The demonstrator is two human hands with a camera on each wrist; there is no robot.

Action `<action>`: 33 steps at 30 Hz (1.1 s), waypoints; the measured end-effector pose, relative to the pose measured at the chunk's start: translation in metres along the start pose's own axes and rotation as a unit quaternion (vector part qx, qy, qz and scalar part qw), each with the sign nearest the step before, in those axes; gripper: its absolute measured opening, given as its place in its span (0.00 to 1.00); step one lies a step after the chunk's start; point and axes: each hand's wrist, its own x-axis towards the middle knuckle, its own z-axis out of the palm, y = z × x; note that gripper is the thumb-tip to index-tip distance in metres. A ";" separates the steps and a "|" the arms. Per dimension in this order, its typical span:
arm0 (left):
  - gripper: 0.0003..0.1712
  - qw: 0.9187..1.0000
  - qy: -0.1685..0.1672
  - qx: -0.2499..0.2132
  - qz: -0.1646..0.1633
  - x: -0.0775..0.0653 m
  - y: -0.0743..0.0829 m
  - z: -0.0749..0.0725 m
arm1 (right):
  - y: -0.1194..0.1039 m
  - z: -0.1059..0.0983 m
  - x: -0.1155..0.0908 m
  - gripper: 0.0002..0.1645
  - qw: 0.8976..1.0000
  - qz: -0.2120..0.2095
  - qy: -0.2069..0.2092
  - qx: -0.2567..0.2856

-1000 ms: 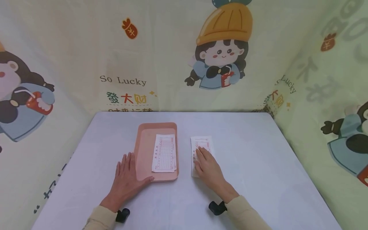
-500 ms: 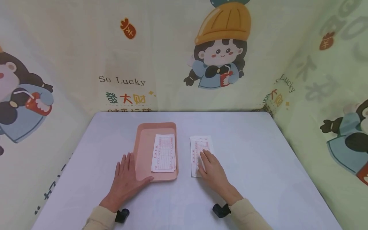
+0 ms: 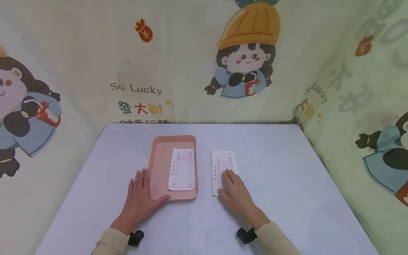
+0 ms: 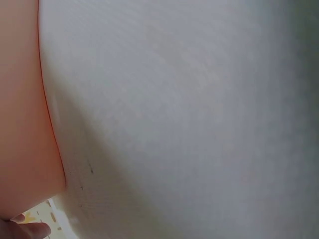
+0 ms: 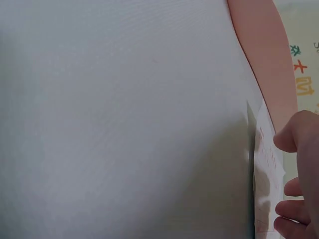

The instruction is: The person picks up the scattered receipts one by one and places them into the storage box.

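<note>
A pink tray (image 3: 158, 166) lies on the white table with red-printed paper slips (image 3: 181, 170) along its right side. My left hand (image 3: 139, 198) rests flat at the tray's lower left corner, its thumb along the near edge. Only its fingertips show in the left wrist view, past the tray wall (image 4: 25, 124). To the right of the tray lies a second bundle of printed slips (image 3: 218, 166). Over its lower right part is my right hand (image 3: 240, 196), fingers slightly bent. In the right wrist view those fingers (image 5: 291, 211) hover over or touch the slips (image 5: 264, 174); exact contact is unclear.
The white table (image 3: 283, 170) ends at a patterned cloth backdrop (image 3: 191, 71) behind and at both sides. A narrow strip of table separates the tray from the right-hand slips. A black wrist camera (image 3: 246, 235) hangs at my right wrist, another (image 3: 136, 238) at my left.
My right hand has slid a little toward me and to the right over the slips, uncovering more of their print. The left hand, tray and both bundles stay where they were.
</note>
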 end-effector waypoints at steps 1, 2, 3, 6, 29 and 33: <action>0.75 1.000 0.001 0.000 0.001 0.000 0.000 0.000 | 0.000 0.000 -0.001 0.40 1.000 0.004 -0.007 0.001; 0.75 1.000 0.000 0.001 0.001 0.000 0.000 0.000 | 0.000 0.001 -0.001 0.41 1.000 0.008 -0.015 0.000; 0.75 1.000 0.000 0.002 0.001 0.001 0.000 0.000 | 0.000 0.001 -0.002 0.41 1.000 0.009 -0.018 0.001; 0.75 1.000 -0.002 0.002 0.000 0.001 0.001 0.000 | 0.001 0.003 -0.003 0.43 0.999 0.013 -0.031 -0.001; 0.75 1.000 -0.021 0.007 -0.011 0.000 0.003 -0.002 | 0.000 0.004 -0.006 0.39 0.998 -0.053 -0.018 -0.030; 0.75 1.000 -0.019 0.008 -0.010 0.000 0.002 -0.003 | 0.002 0.005 -0.007 0.37 0.998 -0.061 -0.008 -0.031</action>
